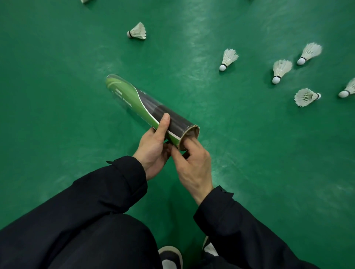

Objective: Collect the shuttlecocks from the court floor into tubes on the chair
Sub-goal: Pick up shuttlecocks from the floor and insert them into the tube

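My left hand point(153, 151) grips a green and black shuttlecock tube point(146, 103) near its open end, thumb on top. The tube is held above the floor and slants away to the upper left. My right hand point(194, 169) has fingers pushed into the tube's open mouth, with the thumb outside under the rim. What is inside the tube is hidden. White feather shuttlecocks lie on the green court floor: one point(137, 31) ahead, one point(228, 59) right of centre, and a cluster point(281, 70) point(310, 52) point(305, 97) point(348, 89) at the far right.
Green court floor point(57, 76) fills the view. Another shuttlecock point(84, 1) is cut off at the top edge. My dark trousers and shoes point(171, 257) are at the bottom. No chair is in view.
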